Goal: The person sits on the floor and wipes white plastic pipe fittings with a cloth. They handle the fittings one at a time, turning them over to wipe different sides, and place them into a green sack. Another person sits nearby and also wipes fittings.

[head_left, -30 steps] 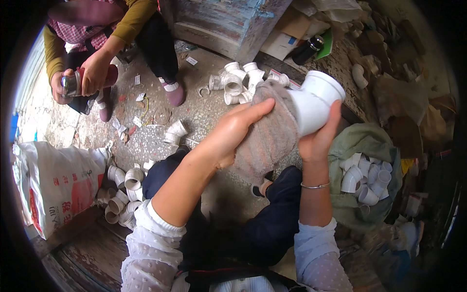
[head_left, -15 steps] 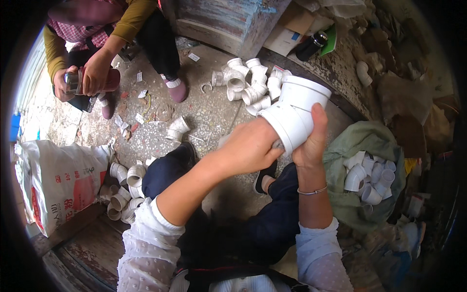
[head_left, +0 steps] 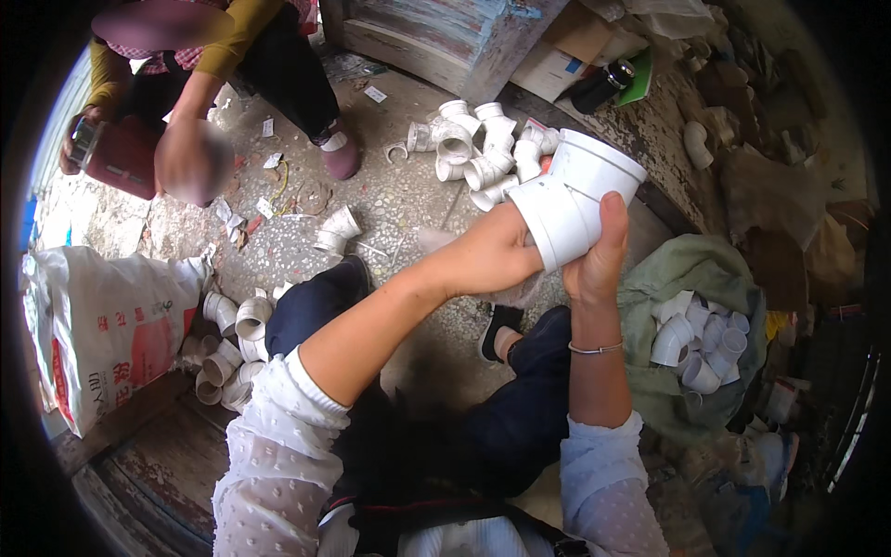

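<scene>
Pipe elbow (head_left: 577, 200) seems partly around the left hand (head_left: 492, 252).

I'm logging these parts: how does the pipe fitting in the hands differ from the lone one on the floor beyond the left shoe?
The held fitting is up in the right hand, with the left hand at one open end; the lone fitting lies on the floor. The held fitting looks bright white; the lone fitting, creamier. The held fitting appears larger than the lone fitting, perhaps only because it is closer. Both have ringed ends.
</scene>
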Tool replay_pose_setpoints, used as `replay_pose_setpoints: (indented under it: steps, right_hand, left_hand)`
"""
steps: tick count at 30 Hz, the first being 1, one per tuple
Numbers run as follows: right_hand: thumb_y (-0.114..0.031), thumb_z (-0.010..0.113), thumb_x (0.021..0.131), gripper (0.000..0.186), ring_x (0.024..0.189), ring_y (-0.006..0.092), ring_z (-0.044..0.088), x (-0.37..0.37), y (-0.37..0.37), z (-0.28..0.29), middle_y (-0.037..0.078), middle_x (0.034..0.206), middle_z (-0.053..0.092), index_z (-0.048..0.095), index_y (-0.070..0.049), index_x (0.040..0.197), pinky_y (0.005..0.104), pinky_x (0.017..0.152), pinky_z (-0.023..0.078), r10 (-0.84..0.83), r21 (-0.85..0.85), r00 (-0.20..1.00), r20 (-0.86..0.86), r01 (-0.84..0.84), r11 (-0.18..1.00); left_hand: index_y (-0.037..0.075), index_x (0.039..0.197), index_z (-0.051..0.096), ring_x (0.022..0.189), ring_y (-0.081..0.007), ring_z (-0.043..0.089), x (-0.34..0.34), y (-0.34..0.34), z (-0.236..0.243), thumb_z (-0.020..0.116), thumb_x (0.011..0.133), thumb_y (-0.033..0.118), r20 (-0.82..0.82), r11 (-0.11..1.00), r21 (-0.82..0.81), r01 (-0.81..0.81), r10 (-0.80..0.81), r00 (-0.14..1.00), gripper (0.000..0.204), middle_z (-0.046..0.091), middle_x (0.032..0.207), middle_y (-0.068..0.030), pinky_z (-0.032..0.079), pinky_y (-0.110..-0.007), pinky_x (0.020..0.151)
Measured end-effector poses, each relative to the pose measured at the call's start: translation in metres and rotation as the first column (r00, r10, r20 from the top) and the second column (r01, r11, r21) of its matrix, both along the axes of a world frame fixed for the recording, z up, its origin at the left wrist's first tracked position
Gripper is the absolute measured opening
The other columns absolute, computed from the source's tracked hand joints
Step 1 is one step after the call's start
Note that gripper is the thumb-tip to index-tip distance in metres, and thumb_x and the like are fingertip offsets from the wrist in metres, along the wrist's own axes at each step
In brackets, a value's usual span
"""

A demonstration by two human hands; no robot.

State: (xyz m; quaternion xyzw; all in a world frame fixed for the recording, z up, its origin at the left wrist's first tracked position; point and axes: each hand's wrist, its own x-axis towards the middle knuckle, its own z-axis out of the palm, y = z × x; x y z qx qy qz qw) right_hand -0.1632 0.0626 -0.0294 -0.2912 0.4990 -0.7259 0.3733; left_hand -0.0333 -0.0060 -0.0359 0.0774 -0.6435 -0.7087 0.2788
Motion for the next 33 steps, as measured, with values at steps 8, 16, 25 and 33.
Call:
replay_pose_setpoints:
  steps: [8, 16, 25, 33]
  right_hand:
    - [-0.062, 0.045, 0.086, 0.075, 0.108, 0.0261, 0.056, 0.008, -0.002, 0.021, 0.016, 0.119, 0.055, 0.040, -0.001, 0.131, 0.0389, 0.094, 0.045, -0.057, -0.102, 0.985, 0.165, 0.075, 0.992]
    - [-0.065, 0.053, 0.080, 0.097, 0.120, 0.0378, 0.042, -0.029, 0.017, 0.035, 0.024, 0.126, 0.040, 0.020, 0.008, 0.136, 0.0472, 0.100, 0.040, 0.718, -0.706, 0.450, 0.531, -0.234, 0.669]
    - [-0.066, 0.040, 0.085, 0.086, 0.107, 0.0376, 0.055, -0.019, 0.020, 0.040, 0.025, 0.120, 0.050, 0.029, 0.003, 0.135, 0.0468, 0.092, 0.047, 0.500, -0.519, 0.718, 0.485, -0.224, 0.825]
    - [-0.048, 0.038, 0.090, 0.061, 0.101, 0.0262, 0.059, 0.007, 0.011, 0.040, 0.017, 0.114, 0.058, 0.044, 0.002, 0.126, 0.0378, 0.088, 0.048, -0.135, -0.119, 0.978, 0.159, 0.154, 0.981]
  left_hand:
    - [-0.003, 0.123, 0.049, 0.098, -0.0238, 0.060, 0.030, 0.010, 0.020, 0.056, 0.090, 0.019, -0.407, 0.158, 0.906, 0.393, 0.063, 0.911, 0.041, 0.058, 0.115, -0.0134, 0.049, -0.034, 0.088]
    - [0.000, 0.118, 0.053, 0.091, -0.0192, 0.064, 0.039, -0.009, 0.046, 0.052, 0.091, 0.026, -0.003, 0.349, 0.926, -0.142, 0.382, 0.924, 0.038, 0.061, 0.112, -0.0143, 0.055, -0.031, 0.070]
    - [0.009, 0.107, 0.063, 0.081, -0.0199, 0.058, 0.037, 0.000, 0.032, 0.067, 0.064, 0.005, -0.409, 0.405, -0.539, -0.739, 0.642, 0.649, 0.043, 0.057, 0.105, -0.0103, 0.046, -0.027, 0.075]
    - [0.012, 0.098, 0.067, 0.088, -0.0201, 0.054, 0.010, 0.038, 0.028, 0.059, 0.070, 0.009, 0.134, 0.522, -0.826, -0.210, 0.545, 0.827, 0.030, 0.049, 0.120, -0.0068, 0.046, -0.031, 0.070]
